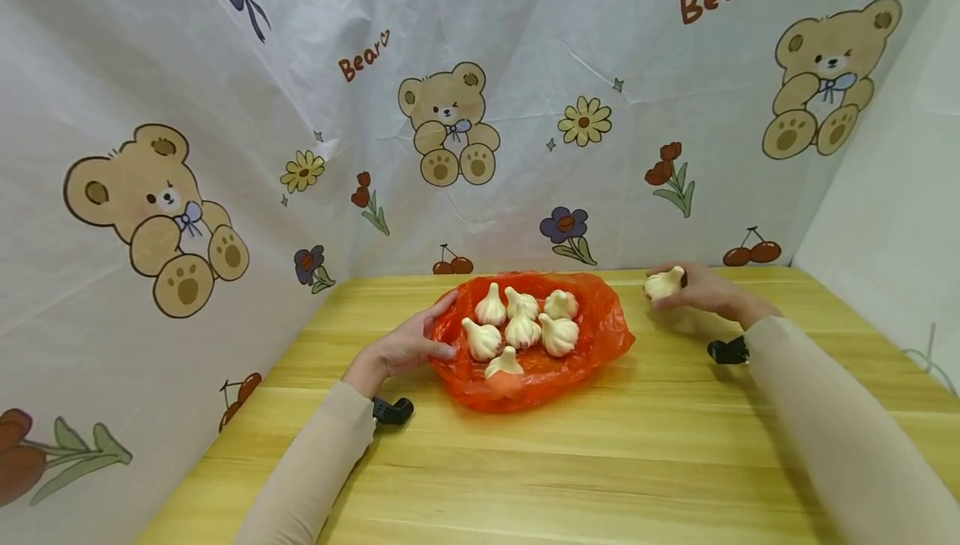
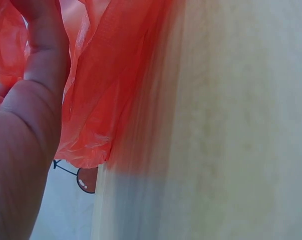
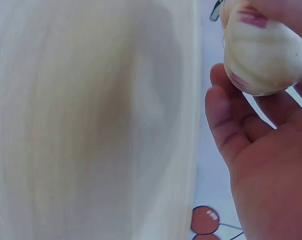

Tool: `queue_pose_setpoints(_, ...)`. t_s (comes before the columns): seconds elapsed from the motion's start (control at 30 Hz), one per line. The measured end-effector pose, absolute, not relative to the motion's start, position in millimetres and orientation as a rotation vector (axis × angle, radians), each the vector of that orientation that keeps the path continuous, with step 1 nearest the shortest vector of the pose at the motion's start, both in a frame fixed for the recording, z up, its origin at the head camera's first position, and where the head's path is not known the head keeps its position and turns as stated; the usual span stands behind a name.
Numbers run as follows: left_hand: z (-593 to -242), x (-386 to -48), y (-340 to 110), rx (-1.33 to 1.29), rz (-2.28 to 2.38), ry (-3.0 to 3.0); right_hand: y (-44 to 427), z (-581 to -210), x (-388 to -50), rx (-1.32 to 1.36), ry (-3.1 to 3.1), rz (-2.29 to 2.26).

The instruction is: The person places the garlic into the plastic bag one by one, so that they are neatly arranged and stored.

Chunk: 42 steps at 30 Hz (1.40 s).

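An open red plastic bag (image 1: 592,362) with several white garlic bulbs (image 1: 521,332) in it lies on the wooden table. At its left rim my left hand (image 1: 411,343) holds the plastic between thumb and fingers; the left wrist view shows the red film (image 2: 103,90) beside that hand. To the right of the bag, near the table's far edge, my right hand (image 1: 701,288) grips a single garlic bulb (image 1: 663,283). Seen from the right wrist, this bulb (image 3: 263,55) has purple-red streaks and sits between thumb and fingers, above the tabletop.
The light wooden table (image 1: 540,470) ends at the back against a white cloth (image 1: 510,220) printed with bears and flowers. A plain white wall (image 1: 885,220) stands on the right, with a thin cable (image 1: 932,353) near the table's right edge.
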<state>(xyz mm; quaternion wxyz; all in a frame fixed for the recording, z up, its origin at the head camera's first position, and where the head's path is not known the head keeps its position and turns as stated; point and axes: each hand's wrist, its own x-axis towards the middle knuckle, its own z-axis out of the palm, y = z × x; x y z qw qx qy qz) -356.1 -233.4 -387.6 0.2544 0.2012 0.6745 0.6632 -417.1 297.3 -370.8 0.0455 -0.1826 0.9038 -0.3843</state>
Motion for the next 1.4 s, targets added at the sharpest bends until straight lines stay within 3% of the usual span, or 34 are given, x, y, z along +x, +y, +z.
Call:
queue_pose_setpoints(0.73,-388,-354,-233,0.558,1.795,1.849,246,-316,-376,-0.742,2.784,-1.137)
queue_pose_setpoints(1.4,-386,-354,-232,0.567,1.800,1.826,189,-290,-363,-0.962,2.660,-0.890)
